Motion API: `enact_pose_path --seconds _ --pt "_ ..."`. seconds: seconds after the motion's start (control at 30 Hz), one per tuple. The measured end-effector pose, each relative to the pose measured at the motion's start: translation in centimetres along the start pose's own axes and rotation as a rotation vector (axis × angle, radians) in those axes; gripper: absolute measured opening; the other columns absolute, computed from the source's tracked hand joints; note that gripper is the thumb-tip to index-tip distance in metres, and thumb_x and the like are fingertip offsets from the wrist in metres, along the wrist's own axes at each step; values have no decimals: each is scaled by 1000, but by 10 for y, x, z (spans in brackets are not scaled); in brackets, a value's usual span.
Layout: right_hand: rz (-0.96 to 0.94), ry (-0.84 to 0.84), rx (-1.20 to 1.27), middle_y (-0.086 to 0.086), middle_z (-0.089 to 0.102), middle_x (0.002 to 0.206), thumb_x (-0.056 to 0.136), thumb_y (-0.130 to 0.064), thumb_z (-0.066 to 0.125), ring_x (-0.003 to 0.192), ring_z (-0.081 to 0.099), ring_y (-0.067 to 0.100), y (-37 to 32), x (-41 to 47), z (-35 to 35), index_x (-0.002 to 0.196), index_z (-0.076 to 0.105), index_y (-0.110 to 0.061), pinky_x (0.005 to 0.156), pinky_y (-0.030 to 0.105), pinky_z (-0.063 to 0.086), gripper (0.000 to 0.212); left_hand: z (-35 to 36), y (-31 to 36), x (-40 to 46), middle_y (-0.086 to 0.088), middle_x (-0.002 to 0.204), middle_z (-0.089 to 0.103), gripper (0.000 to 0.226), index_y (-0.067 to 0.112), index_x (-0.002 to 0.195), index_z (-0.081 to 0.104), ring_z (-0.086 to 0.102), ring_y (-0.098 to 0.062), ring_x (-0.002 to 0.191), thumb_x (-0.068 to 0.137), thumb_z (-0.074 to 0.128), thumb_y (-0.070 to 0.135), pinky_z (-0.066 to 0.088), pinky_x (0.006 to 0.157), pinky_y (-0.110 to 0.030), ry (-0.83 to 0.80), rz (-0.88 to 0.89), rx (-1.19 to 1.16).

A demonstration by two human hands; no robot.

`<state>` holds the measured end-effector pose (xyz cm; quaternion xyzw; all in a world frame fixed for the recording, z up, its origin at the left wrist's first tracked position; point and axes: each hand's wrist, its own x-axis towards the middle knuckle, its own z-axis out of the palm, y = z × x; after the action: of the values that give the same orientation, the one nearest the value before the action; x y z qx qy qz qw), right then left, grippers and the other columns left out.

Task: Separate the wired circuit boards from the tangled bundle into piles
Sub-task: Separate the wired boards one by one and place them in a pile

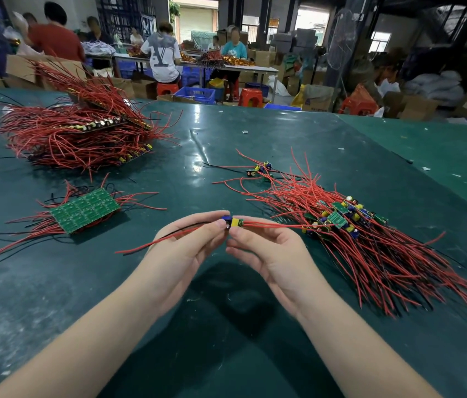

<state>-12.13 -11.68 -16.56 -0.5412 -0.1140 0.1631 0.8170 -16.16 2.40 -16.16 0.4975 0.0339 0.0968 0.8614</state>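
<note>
Green table (255, 145) lying under everything. Left hand (186, 248) and right hand (266, 251) pinching small board (233, 222) together above it, wires trailing both ways. Separated pile (347, 225) resting right of grip; green panel (84, 210) lying left; tangled bundle (77, 130) sitting farther left, beyond.

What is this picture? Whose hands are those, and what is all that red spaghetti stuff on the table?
There is only one picture, taken by a camera on a person's head, so you look down at their own two hands. The left hand and right hand pinch one tiny circuit board between the fingertips; red and black wires trail from it. The "spaghetti" is wires like these. On the dark green table, a pile of small wired boards lies on the right, a flat green panel of boards lies on the left, and a big tangled heap sits farther back. Other people work at tables far behind.
</note>
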Motion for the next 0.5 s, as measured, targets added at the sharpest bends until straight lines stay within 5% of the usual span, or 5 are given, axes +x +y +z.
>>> enact_pose_path --seconds 0.17,0.5 --pt "-7 37 13 11 75 87 55 -20 82 77 71 17 -1 -3 3 92 72 -5 69 24 56 41 3 -1 -3 -15 91 74 21 5 93 74 69 -17 83 73 67 4 56 84 -24 22 38 122" --pt "17 -46 84 12 75 88 58 -18 77 75 72 16 -7 -6 5 83 78 -7 67 22 55 27 0 5 0 -10 91 74 22 11 89 78 70 -11 79 70 68 14 55 71 -18 -18 -82 -11"
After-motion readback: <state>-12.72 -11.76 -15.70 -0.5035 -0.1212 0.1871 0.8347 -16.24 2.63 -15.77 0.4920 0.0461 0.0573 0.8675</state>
